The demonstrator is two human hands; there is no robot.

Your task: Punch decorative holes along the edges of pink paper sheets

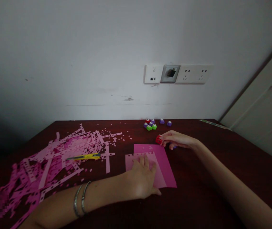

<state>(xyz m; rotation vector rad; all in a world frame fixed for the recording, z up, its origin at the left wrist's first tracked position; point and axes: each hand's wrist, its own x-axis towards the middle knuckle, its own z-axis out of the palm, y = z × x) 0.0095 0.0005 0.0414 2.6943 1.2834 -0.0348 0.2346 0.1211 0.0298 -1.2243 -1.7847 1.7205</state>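
Note:
My left hand (142, 178) lies spread on a light pink sheet of paper (159, 178) whose far edge has a row of punched notches. That sheet rests on a darker pink sheet (168, 170), which shows at the top and right. Past the far right corner of the sheets, my right hand (177, 139) pinches a small red craft punch (159, 139) between thumb and fingers. A bit of purple (174, 147), perhaps another punch, peeks out under the right hand. Several purple, green and red punches (149, 127) stand in a cluster beyond.
A heap of punched pink paper strips (47, 156) covers the table's left side, with tiny cut-outs scattered around it. On the heap lies a yellow utility knife (88, 156). A ruler-like strip (213, 124) lies at the far right. The wall with sockets (194, 74) bounds the table.

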